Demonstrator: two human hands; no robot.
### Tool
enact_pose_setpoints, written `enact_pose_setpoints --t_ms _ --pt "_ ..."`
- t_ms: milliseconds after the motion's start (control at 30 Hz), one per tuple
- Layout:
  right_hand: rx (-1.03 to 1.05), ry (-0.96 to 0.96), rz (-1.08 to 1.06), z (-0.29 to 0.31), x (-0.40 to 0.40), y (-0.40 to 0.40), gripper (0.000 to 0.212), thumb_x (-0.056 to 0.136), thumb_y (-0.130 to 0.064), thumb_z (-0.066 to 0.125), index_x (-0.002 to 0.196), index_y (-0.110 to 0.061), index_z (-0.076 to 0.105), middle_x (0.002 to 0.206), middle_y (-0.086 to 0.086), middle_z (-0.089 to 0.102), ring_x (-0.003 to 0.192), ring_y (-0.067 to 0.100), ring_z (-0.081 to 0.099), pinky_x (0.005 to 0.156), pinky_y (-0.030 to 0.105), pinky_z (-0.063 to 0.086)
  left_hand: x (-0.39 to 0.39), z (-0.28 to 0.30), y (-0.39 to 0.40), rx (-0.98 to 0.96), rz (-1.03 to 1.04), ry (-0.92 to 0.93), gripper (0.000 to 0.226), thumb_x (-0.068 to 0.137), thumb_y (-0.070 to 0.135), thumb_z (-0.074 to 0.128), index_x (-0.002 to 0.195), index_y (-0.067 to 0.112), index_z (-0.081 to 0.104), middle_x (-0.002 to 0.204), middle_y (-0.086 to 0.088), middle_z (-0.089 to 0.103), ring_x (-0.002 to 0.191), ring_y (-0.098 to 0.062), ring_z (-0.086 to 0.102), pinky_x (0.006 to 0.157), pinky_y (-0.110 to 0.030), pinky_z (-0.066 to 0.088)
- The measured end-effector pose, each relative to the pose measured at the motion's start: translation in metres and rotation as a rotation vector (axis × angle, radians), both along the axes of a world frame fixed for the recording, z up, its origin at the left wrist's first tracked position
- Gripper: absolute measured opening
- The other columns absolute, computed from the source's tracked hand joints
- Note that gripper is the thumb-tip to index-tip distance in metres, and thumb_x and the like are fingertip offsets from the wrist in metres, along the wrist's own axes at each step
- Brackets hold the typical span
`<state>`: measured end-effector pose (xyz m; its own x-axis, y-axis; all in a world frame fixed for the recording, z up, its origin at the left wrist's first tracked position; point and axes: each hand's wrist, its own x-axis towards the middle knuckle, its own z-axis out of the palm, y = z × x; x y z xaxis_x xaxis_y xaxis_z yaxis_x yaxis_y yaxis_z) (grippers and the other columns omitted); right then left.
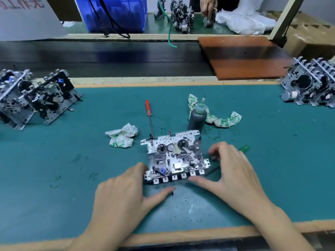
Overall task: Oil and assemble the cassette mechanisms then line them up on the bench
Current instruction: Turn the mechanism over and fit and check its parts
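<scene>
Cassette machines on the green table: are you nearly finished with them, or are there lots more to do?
Some look done: two mechanisms stand lined up at the left. One mechanism lies flat in the middle, with the left hand and right hand at its sides; the oil bottle and screwdriver lie behind it. Another group waits at the right, probably still to do, so the job is not finished.

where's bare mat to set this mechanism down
Bare green mat lies between the left mechanisms and the crumpled rag, and right of the oil bottle below the right-hand stack. The centre is crowded.
</scene>
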<state>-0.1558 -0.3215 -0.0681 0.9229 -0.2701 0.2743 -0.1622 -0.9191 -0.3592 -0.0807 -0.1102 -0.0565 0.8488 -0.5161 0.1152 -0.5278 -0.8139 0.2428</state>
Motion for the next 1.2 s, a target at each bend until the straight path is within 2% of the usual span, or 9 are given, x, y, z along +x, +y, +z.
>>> enact_pose_setpoints --t_ms 67,133,300,433,600,667,833,1067,1200 --pt "-0.131 -0.020 0.065 -0.003 -0.001 -0.004 0.059 0.076 -0.076 0.041 0.084 -0.019 0.055 0.075 -0.011 0.050 0.070 0.013 0.047 0.066 0.025 0.026 0.005 -0.001 -0.005 -0.064 -0.045 -0.037 0.061 0.065 0.087 0.040 0.065 0.025 0.046 0.051 0.006 0.053 0.045 -0.021 0.058 0.039 -0.026 0.035" --pt "-0.194 -0.051 0.122 -0.005 -0.001 -0.007 0.059 0.080 -0.069 0.042 0.080 -0.013 0.060 0.071 -0.004 0.054 0.066 0.020 0.052 0.065 0.027 0.031 0.009 -0.004 -0.008 -0.103 -0.076 -0.076 0.060 0.065 0.082 0.043 0.061 0.023 0.054 0.047 0.006 0.052 0.041 -0.020 0.057 0.036 -0.026 0.037" --pt "-0.212 -0.128 0.217 -0.007 0.002 -0.012 0.056 0.080 -0.063 0.049 0.070 -0.009 0.058 0.064 -0.001 0.050 0.059 0.021 0.047 0.060 0.030 0.032 0.010 -0.013 -0.010 -0.191 -0.096 -0.082 0.061 0.062 0.080 0.044 0.051 0.020 0.047 0.037 0.003 0.044 0.035 -0.019 0.051 0.033 -0.026 0.037" --pt "-0.231 -0.186 0.224 -0.010 -0.001 -0.010 0.054 0.081 -0.060 0.052 0.064 -0.009 0.057 0.057 -0.001 0.047 0.054 0.020 0.043 0.056 0.030 0.032 0.009 -0.016 -0.011 -0.184 -0.075 -0.103 0.062 0.058 0.081 0.046 0.048 0.021 0.041 0.034 0.001 0.039 0.031 -0.022 0.047 0.034 -0.023 0.029" --pt "-0.134 -0.201 0.208 -0.012 -0.003 -0.006 0.051 0.076 -0.059 0.058 0.061 -0.010 0.052 0.056 -0.004 0.039 0.054 0.016 0.034 0.054 0.026 0.027 0.007 -0.019 -0.013 -0.209 -0.037 -0.130 0.062 0.056 0.078 0.047 0.043 0.017 0.041 0.031 0.000 0.034 0.027 -0.021 0.040 0.037 -0.019 0.023" --pt "-0.092 -0.187 0.229 -0.012 -0.004 -0.007 0.052 0.073 -0.060 0.060 0.061 -0.010 0.052 0.057 -0.005 0.038 0.055 0.015 0.034 0.053 0.027 0.032 0.007 -0.019 -0.013 -0.209 -0.028 -0.129 0.062 0.055 0.077 0.047 0.042 0.017 0.041 0.031 0.000 0.033 0.027 -0.020 0.040 0.038 -0.019 0.023" --pt "-0.082 -0.166 0.243 -0.011 -0.007 -0.007 0.052 0.070 -0.060 0.063 0.062 -0.010 0.053 0.057 -0.004 0.040 0.055 0.015 0.036 0.054 0.025 0.029 0.010 -0.018 -0.011 -0.233 -0.058 -0.107 0.061 0.056 0.077 0.049 0.048 0.019 0.032 0.030 0.000 0.034 0.028 -0.021 0.041 0.035 -0.022 0.032" --pt "0.022 -0.138 0.218 -0.012 -0.006 -0.006 0.052 0.069 -0.062 0.062 0.057 -0.014 0.047 0.057 -0.013 0.035 0.058 0.011 0.037 0.052 0.024 0.032 0.016 -0.015 -0.007 -0.195 -0.091 -0.046 0.069 0.055 0.081 0.050 0.047 0.013 0.044 0.032 0.000 0.037 0.032 -0.020 0.045 0.034 -0.028 0.038" --pt "-0.001 -0.116 0.238 -0.013 -0.007 -0.006 0.055 0.070 -0.067 0.058 0.056 -0.015 0.046 0.054 -0.010 0.039 0.056 0.009 0.035 0.049 0.024 0.033 0.014 -0.013 -0.011 -0.230 -0.066 -0.060 0.062 0.056 0.078 0.050 0.048 0.020 0.030 0.032 0.000 0.035 0.031 -0.021 0.043 0.034 -0.028 0.036"
